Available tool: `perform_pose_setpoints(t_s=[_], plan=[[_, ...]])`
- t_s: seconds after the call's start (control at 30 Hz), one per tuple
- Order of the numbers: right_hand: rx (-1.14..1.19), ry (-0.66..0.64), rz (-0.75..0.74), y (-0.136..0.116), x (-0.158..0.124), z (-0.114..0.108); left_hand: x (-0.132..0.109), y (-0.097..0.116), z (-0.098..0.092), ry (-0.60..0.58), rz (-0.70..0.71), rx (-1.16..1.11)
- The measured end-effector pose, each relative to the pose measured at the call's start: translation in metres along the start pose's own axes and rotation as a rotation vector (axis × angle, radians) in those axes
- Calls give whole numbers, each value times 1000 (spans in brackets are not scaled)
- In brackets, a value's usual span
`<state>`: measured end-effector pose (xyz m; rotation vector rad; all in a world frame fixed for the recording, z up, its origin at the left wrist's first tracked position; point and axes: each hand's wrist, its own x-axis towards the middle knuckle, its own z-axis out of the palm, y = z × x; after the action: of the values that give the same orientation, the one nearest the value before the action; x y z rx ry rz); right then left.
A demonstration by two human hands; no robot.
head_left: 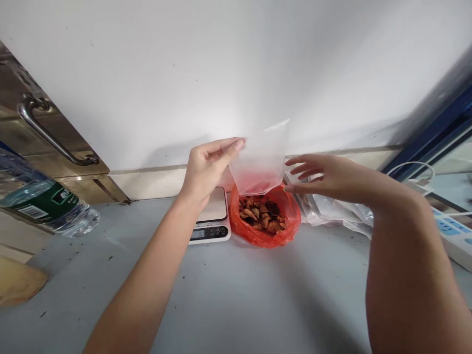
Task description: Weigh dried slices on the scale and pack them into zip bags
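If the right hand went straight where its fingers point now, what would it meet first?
Most likely the clear plastic bag held by the left hand; the right hand points towards its near edge, though depth is unclear.

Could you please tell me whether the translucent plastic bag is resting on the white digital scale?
No: the left hand holds the translucent plastic bag up by its edge, apart from the white digital scale.

A small weighing-and-packing corner (home or shop, it is unclear) occupies a gray desk (228, 295) against a white wall (147, 73), where a digital scale (217, 210) sits beside a red plastic bag (265, 239) of dried brown pieces (263, 215), near clear packets (334, 210).
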<state>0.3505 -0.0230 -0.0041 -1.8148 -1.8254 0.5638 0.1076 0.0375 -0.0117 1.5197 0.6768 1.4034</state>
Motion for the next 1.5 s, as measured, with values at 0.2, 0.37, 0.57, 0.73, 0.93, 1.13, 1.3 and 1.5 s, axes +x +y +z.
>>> perform_pose_setpoints(t_s=[0.2,0.37,0.57,0.73,0.93,1.13,1.3,1.5], plan=[[186,-88,-126,-14,3,5,-11,-1,-29,168,-38,-98],[390,-112,-96,-26,5,20,-18,-1,-59,143,-123,139],[628,-273,-81,-50,9,55,-17,6,-75,149,-86,119],[620,-330,-113,-74,13,83,-15,12,-102,258,-95,67],[851,-212,-68,-98,14,116,-25,22,-159,154,-335,228],[843,-246,-47,-123,27,143,-34,26,-188,28,-487,540],[746,-374,11,-140,40,155,-38,22,-202,197,-459,545],[306,195,-408,-151,46,173,-47,6,-239,298,-606,461]])
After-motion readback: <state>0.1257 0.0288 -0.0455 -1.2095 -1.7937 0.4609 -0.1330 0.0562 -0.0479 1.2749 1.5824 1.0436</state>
